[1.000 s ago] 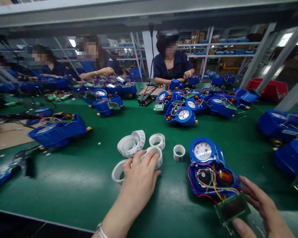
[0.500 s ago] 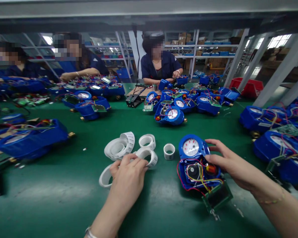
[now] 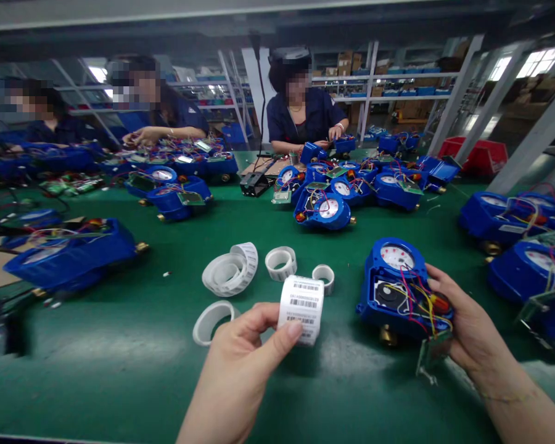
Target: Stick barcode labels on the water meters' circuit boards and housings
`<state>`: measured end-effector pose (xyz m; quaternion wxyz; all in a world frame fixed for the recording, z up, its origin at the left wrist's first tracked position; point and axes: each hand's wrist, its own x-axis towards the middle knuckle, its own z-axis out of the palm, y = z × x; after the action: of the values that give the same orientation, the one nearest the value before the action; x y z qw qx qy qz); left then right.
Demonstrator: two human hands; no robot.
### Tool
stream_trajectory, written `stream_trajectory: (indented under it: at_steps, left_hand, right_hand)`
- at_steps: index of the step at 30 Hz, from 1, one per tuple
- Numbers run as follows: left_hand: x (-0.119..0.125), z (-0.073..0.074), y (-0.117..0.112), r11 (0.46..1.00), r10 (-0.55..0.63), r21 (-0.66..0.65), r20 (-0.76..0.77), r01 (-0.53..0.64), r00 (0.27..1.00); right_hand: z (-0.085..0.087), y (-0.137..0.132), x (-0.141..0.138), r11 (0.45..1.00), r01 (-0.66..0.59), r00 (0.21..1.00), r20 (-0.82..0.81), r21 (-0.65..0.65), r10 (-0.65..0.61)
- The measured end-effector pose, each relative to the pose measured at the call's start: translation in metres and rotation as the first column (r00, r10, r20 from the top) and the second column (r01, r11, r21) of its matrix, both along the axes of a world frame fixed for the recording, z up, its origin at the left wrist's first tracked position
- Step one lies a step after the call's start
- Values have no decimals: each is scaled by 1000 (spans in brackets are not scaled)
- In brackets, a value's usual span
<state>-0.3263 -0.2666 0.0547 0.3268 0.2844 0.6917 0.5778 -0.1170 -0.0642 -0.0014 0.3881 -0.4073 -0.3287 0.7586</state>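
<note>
Between thumb and fingers, my left hand (image 3: 252, 348) holds a roll of barcode labels (image 3: 304, 303) up off the table, its printed side facing me. My right hand (image 3: 467, 320) grips the right side of a blue water meter (image 3: 374, 290). That meter has a round white dial at the top, an uncovered compartment with coloured wires, and a brass fitting. A small green circuit board (image 3: 433, 353) dangles from its wires near my right palm. Around my left hand lie more label rolls: a loose coil (image 3: 231, 271), a ring (image 3: 213, 320) and two smaller rolls, one partly hidden.
Several wired blue meters (image 3: 326, 209) crowd the middle of the green table (image 3: 143, 382). More meters stand at the right edge (image 3: 531, 271) and the left (image 3: 74, 253). A black box (image 3: 254, 184) sits farther back. Co-workers (image 3: 305, 117) sit across the table.
My left hand has picked a label roll off the table and turned it upright. My right hand has closed around the meter, which is now tilted and farther right.
</note>
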Motion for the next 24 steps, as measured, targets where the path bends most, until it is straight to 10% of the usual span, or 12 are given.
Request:
stream_trajectory:
  at_steps: [20,24]
  left_hand:
    - [10,2,-15,999,-42,12,-134,44,990]
    - [6,1,-7,988,-112,-151,-529,37,841]
  right_hand:
    - [3,-3,-1,999,13,1000,-21,-29,-13]
    - [3,-3,0,999,12,1000,-8,-30,-12]
